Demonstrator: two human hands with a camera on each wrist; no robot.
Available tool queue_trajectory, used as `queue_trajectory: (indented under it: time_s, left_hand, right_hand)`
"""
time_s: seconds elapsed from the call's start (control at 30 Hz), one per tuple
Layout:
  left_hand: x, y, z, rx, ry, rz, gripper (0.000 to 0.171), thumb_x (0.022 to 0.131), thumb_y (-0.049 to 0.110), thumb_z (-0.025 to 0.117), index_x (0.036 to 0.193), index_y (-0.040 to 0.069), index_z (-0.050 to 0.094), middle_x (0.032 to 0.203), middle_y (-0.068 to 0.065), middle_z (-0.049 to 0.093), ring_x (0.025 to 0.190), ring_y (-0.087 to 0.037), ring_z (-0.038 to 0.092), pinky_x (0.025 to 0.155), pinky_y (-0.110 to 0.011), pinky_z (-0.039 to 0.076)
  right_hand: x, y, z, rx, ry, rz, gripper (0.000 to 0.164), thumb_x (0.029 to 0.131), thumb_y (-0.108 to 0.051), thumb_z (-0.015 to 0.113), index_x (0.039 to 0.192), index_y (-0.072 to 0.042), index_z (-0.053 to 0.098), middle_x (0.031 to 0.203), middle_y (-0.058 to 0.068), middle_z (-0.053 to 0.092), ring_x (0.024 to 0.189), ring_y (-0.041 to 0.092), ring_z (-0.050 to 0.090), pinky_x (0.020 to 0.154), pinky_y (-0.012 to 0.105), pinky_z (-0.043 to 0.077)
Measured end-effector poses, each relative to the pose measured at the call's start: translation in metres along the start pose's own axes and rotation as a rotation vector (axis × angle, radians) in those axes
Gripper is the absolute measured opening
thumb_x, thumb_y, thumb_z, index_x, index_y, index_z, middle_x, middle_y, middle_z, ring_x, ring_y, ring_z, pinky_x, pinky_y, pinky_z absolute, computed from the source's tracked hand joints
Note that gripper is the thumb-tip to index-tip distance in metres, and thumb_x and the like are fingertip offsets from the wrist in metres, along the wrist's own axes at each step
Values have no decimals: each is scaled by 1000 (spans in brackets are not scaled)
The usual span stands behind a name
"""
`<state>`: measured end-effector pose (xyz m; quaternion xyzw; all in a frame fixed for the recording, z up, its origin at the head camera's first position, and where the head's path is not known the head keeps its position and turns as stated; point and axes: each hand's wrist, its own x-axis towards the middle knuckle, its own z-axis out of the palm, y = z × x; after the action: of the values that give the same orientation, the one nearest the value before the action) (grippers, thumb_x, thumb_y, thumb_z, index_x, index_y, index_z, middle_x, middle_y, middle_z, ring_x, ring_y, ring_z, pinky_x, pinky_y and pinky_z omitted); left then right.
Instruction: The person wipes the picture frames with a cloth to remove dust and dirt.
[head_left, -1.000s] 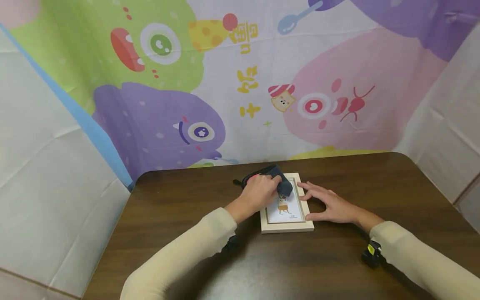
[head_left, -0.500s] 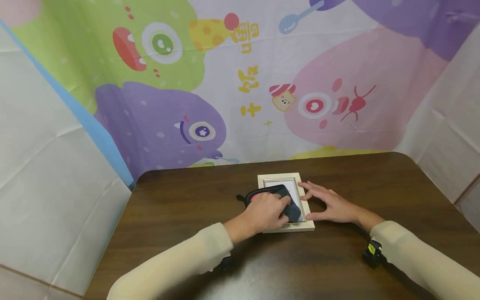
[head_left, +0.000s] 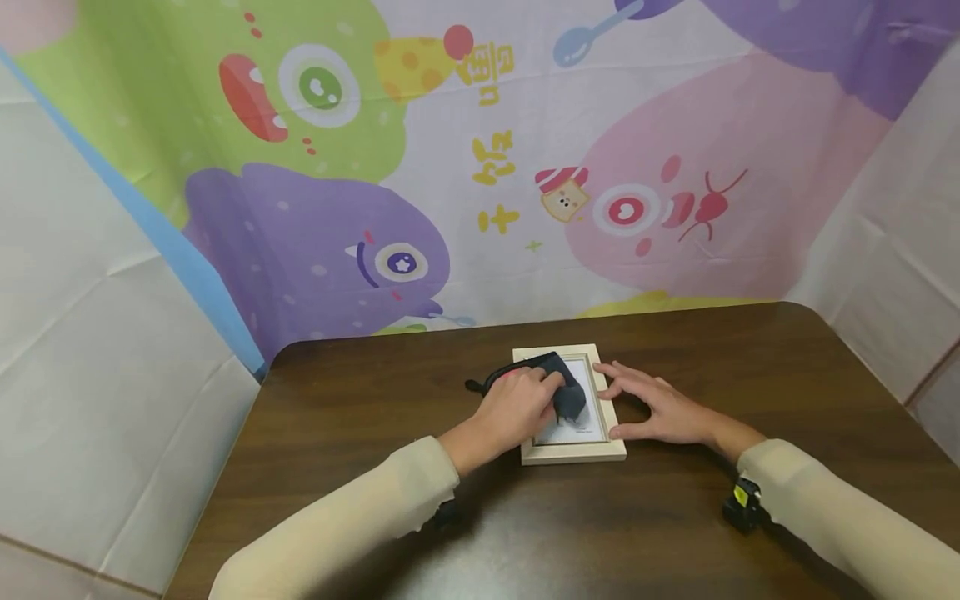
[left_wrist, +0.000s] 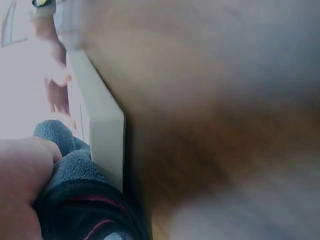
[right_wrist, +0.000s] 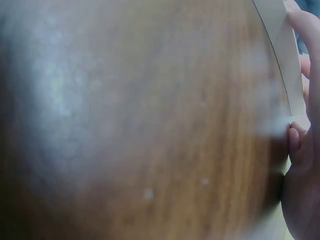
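A light wooden picture frame [head_left: 573, 452] lies flat on the table, with a drawing on white paper inside it. My left hand [head_left: 517, 408] grips a dark blue-grey fuzzy cloth pad [head_left: 572, 398] with black edging and a small loop. The pad rests on the picture and covers much of it. In the left wrist view the pad [left_wrist: 75, 165] shows its plush surface and a black band with pink lines. My right hand [head_left: 667, 412] touches the right edge of the frame, its fingers extended and the thumb lower down that edge.
Brown wooden table [head_left: 360, 433] extends around the frame on all sides. A printed cartoon curtain [head_left: 487, 275] hangs right behind the far table edge. Pale wall sheets [head_left: 90, 333] flank the table. A small black wrist camera [head_left: 742, 506] sits at my right cuff.
My left hand moved the pad toward me down the picture, then back up and slightly left. The right hand and the frame have stayed put.
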<state>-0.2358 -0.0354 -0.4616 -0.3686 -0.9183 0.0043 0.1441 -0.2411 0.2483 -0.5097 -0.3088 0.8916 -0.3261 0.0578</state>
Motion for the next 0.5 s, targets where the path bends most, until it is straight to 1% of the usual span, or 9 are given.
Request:
queue_trajectory:
  time_s: [0.17,0.3,0.4,0.5]
  left_hand:
    - [15,-9,5,29,-20,-69,26,95,23,68,121,16,67,104,-4,76,91,-17,72,79,-32,61]
    - [26,-16,10,51,-47,-122,30,98,24,67,126,18,64,112,-5,75,99,-20,70,80,-34,62]
    - [30,-20,13,59,-52,-134,32,97,24,68,128,18,63,113,-5,74,100,-20,70,82,-34,61]
    - [32,-21,12,60,-49,-134,32,97,24,69,127,18,63,112,-4,74,100,-20,70,83,-34,61]
  right_hand:
    - [0,2,1,3,-17,18,43,83,-54,78,119,-39,61,169,-2,28,158,40,19,107,78,23]
    - [-1,3,1,-4,-9,18,43,82,-54,78,119,-40,61,169,-3,28,157,40,20,107,78,23]
    - [-1,2,1,-10,-4,15,42,82,-54,78,118,-40,61,169,-4,29,157,40,22,106,78,23]
    - [0,2,0,-13,-5,15,42,82,-55,78,118,-40,61,169,-4,29,157,40,21,107,77,23]
